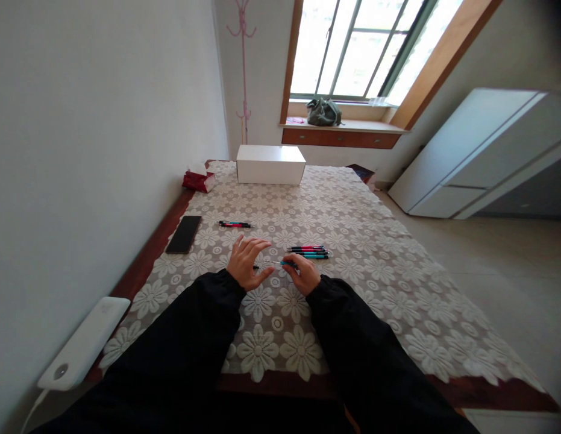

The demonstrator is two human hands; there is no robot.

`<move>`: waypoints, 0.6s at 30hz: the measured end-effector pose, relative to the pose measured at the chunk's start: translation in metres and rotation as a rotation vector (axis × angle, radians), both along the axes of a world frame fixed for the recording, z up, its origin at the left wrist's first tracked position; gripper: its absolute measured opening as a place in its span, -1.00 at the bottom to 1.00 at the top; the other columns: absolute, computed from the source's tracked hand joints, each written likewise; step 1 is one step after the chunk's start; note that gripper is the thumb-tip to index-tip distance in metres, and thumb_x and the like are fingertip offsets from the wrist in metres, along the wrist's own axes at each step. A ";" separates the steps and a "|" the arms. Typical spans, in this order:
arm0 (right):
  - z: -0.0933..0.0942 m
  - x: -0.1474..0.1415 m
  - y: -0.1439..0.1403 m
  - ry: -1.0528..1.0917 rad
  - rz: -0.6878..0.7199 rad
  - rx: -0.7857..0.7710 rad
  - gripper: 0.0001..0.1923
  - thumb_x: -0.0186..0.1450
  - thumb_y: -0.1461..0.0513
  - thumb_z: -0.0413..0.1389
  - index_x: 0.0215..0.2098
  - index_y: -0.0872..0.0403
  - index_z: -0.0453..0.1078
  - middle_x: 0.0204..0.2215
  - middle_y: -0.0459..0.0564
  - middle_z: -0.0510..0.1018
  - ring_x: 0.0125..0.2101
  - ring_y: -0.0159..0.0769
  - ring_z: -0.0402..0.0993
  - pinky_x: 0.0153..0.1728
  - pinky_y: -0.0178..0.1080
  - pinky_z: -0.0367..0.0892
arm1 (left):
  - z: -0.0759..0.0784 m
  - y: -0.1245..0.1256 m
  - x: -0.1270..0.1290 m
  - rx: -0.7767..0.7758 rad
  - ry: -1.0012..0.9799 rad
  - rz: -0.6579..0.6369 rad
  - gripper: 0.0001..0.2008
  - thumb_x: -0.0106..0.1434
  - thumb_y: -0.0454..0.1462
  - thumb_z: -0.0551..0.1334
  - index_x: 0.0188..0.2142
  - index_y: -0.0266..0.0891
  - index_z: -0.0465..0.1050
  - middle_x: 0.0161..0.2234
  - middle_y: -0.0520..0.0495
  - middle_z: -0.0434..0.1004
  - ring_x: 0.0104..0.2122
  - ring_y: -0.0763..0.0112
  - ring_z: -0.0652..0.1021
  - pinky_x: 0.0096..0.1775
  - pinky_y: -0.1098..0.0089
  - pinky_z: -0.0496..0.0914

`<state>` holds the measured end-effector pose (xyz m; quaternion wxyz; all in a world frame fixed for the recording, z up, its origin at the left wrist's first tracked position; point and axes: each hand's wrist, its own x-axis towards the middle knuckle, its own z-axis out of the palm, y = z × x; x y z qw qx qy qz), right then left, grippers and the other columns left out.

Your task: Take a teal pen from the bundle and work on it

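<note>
Tablecloth [352, 208]: phone [184, 234] near pens [236, 225], white box [270, 166] beyond

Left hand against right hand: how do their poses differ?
The left hand is open, thumb and fingers spread apart; the right hand pinches a teal pen. The left hand is nearer the black phone; the right hand is beside several red and teal pens. Both emerge from black sleeves.

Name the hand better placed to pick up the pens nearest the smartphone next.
Probably the left hand: it is spread open and nearer those pens, while the right hand pinches a blue pen.
</note>
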<state>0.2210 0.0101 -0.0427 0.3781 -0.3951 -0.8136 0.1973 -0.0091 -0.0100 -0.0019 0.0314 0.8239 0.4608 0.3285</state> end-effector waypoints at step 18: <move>-0.013 0.007 0.009 -0.138 -0.078 0.047 -0.91 0.36 0.21 0.05 -0.21 0.01 0.38 -0.29 0.02 0.59 -0.25 -0.19 0.51 -0.18 -0.18 0.40 | -0.008 0.013 -0.017 -0.205 0.136 0.073 -0.88 0.17 -0.29 0.22 -0.26 -0.16 0.47 -0.28 -0.09 0.60 -0.18 0.17 0.52 -0.10 0.15 0.36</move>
